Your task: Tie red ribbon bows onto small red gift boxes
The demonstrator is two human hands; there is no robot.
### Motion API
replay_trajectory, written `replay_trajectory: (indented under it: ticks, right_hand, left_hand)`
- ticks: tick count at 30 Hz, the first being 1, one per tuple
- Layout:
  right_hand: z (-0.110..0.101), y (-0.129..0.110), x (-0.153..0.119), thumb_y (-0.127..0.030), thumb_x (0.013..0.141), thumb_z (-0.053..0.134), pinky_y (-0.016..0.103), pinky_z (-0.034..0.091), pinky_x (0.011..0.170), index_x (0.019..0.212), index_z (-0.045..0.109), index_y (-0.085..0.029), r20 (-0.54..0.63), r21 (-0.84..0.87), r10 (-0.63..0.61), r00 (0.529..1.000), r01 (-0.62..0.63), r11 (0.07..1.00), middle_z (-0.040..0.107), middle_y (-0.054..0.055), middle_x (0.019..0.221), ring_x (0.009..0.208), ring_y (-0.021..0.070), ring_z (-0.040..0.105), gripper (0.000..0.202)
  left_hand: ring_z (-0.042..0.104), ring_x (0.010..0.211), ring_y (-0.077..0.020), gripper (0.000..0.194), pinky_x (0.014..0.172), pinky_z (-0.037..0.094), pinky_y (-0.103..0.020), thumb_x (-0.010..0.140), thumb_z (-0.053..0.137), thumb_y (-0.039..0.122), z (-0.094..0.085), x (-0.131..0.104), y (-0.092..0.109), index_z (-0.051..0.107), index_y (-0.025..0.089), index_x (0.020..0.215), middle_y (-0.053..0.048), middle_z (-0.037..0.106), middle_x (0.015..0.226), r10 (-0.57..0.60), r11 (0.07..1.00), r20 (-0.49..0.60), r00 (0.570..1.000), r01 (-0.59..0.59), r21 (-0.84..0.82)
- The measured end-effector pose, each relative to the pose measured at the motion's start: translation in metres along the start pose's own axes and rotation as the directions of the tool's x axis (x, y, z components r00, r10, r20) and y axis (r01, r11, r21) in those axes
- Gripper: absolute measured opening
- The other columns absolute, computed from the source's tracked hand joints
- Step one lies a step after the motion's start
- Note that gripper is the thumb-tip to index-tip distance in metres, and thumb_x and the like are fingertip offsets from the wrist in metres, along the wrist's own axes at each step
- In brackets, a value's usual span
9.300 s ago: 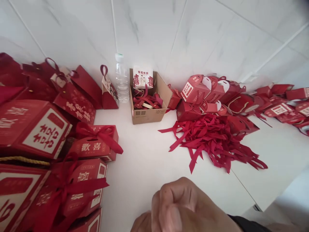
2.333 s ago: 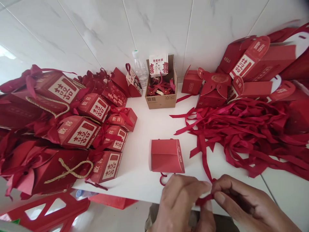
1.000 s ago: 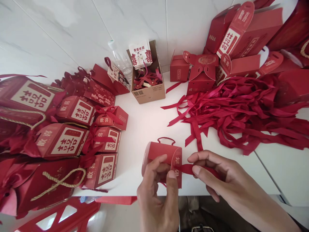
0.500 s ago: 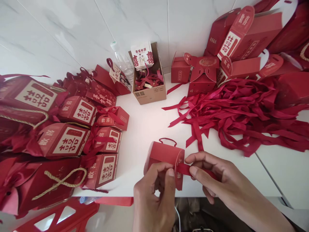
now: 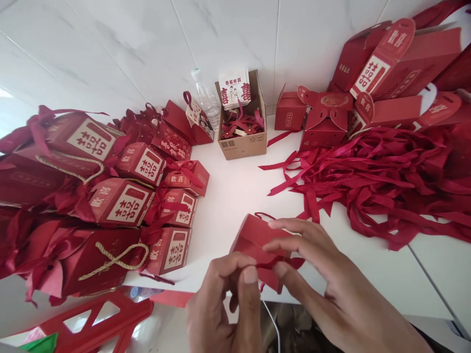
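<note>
A small red gift box point(image 5: 253, 235) with a thin dark-red cord handle lies tilted near the table's front edge, between my hands. My left hand point(image 5: 231, 299) has its thumb and forefinger pinched at the box's near left side, on a dark-red ribbon point(image 5: 296, 263) that passes across the box. Over the box's right part reaches my right hand point(image 5: 312, 264). Its fingers are spread and its thumb lies against the ribbon by the box flap. My right hand covers much of the box's right end, and my left fingertips hide the ribbon's end.
Tied red boxes point(image 5: 128, 206) crowd the left side. At the back stand a cardboard box point(image 5: 243, 147) with cards and ribbon pieces, and a plastic bottle point(image 5: 206, 98). A heap of ribbons point(image 5: 375, 171) lies right, with red boxes point(image 5: 326, 117) behind. A red stool point(image 5: 99, 318) is below left.
My right hand has moved left over the box, its fingers now apart. The box is more tilted. My left hand keeps its pinch. The whole view has shifted, with the table things appearing farther right.
</note>
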State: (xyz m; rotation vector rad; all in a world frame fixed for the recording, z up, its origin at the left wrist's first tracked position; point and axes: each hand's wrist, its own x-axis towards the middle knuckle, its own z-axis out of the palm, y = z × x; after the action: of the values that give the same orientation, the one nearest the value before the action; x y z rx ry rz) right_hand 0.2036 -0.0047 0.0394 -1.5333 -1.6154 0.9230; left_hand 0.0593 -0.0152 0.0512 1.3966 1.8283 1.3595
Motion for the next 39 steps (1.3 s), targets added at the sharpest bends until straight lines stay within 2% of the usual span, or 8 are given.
replay_trajectory:
  ticks: [6, 12, 15, 18, 20, 23, 27, 39]
  right_hand:
    - [-0.013, 0.012, -0.002, -0.054, 0.100, 0.057, 0.027, 0.060, 0.059, 0.125, 0.070, -0.039, -0.070, 0.051, 0.166, 0.984, -0.163, 0.985, 0.064, 0.007, 0.141, 0.126, 0.0340, 0.064, 0.031]
    - [-0.005, 0.005, -0.002, -0.047, 0.100, 0.061, 0.045, 0.056, 0.105, 0.122, 0.071, -0.043, -0.009, -0.075, -0.088, 0.996, 0.087, 0.993, 0.060, 0.001, 0.147, 0.141, 0.0315, 0.053, 0.024]
    - [0.002, -0.002, 0.006, -0.043, 0.103, 0.059, 0.047, 0.052, 0.109, 0.109, 0.072, -0.038, 0.109, -0.045, -0.154, 0.982, 0.159, 0.986, 0.063, 0.002, 0.141, 0.142, 0.0293, 0.052, 0.015]
    - [0.006, -0.005, 0.015, -0.043, 0.106, 0.053, 0.046, 0.051, 0.109, 0.099, 0.069, -0.032, 0.129, 0.013, -0.076, 0.989, 0.075, 0.997, 0.066, 0.005, 0.130, 0.132, 0.0271, 0.058, 0.021]
    - [0.009, -0.006, 0.020, -0.046, 0.107, 0.051, 0.045, 0.053, 0.105, 0.098, 0.068, -0.029, 0.121, 0.021, -0.019, 0.993, 0.016, 1.000, 0.065, 0.007, 0.130, 0.126, 0.0270, 0.060, 0.026]
    - [0.014, -0.004, 0.026, -0.046, 0.107, 0.049, 0.046, 0.053, 0.103, 0.095, 0.068, -0.027, 0.132, 0.013, -0.009, 0.991, 0.007, 1.000, 0.065, 0.009, 0.130, 0.127, 0.0287, 0.059, 0.030]
    - [0.021, -0.001, 0.032, -0.041, 0.107, 0.049, 0.049, 0.050, 0.106, 0.093, 0.069, -0.025, 0.147, 0.008, -0.039, 0.988, 0.038, 0.999, 0.066, 0.010, 0.127, 0.128, 0.0292, 0.057, 0.029]
    - [0.017, -0.007, 0.038, -0.046, 0.105, 0.049, 0.047, 0.050, 0.106, 0.088, 0.069, -0.026, 0.224, 0.065, 0.051, 0.973, -0.067, 0.996, 0.066, 0.008, 0.131, 0.129, 0.0289, 0.059, 0.033]
  left_hand:
    - [0.048, 0.053, -0.0116, 0.009, 0.050, 0.038, -0.026, 0.093, 0.069, 0.023, -0.005, 0.002, -0.014, 0.075, 0.026, 0.087, 0.004, 0.064, 0.063, 0.124, 0.990, -0.114, 0.986, -0.115, 0.083]
    - [0.048, 0.051, -0.0119, 0.007, 0.049, 0.035, -0.029, 0.092, 0.073, 0.023, -0.002, -0.005, -0.016, 0.074, 0.029, 0.088, 0.006, 0.065, 0.061, 0.177, 0.980, -0.147, 0.973, -0.159, 0.122]
    - [0.057, 0.064, -0.0134, 0.012, 0.056, 0.041, -0.027, 0.094, 0.069, 0.016, -0.003, 0.000, -0.019, 0.071, 0.028, 0.092, 0.005, 0.067, 0.071, 0.249, 0.967, -0.162, 0.955, -0.238, 0.085]
    - [0.063, 0.090, -0.0174, 0.017, 0.078, 0.048, -0.030, 0.093, 0.067, 0.014, -0.008, 0.013, -0.032, 0.067, 0.027, 0.104, 0.000, 0.069, 0.093, 0.328, 0.943, -0.110, 0.938, -0.319, 0.091]
    - [0.063, 0.100, -0.0198, 0.026, 0.086, 0.050, -0.033, 0.092, 0.070, 0.021, -0.009, 0.021, -0.040, 0.064, 0.025, 0.117, -0.004, 0.068, 0.109, 0.278, 0.955, -0.003, 0.961, -0.276, 0.112]
    - [0.067, 0.095, -0.0190, 0.023, 0.084, 0.053, -0.031, 0.097, 0.067, 0.032, -0.006, 0.025, -0.046, 0.065, 0.023, 0.118, -0.005, 0.070, 0.104, 0.038, 0.999, 0.114, 0.993, -0.041, 0.021]
    - [0.071, 0.093, -0.0175, 0.018, 0.080, 0.056, -0.026, 0.098, 0.065, 0.038, -0.003, 0.022, -0.041, 0.069, 0.023, 0.108, -0.005, 0.072, 0.100, -0.177, 0.975, 0.045, 0.983, 0.182, -0.129]
    - [0.073, 0.091, -0.0173, 0.024, 0.078, 0.058, -0.023, 0.096, 0.069, 0.043, -0.013, 0.018, -0.051, 0.070, 0.022, 0.109, -0.007, 0.075, 0.102, -0.175, 0.972, 0.125, 0.977, 0.192, -0.139]
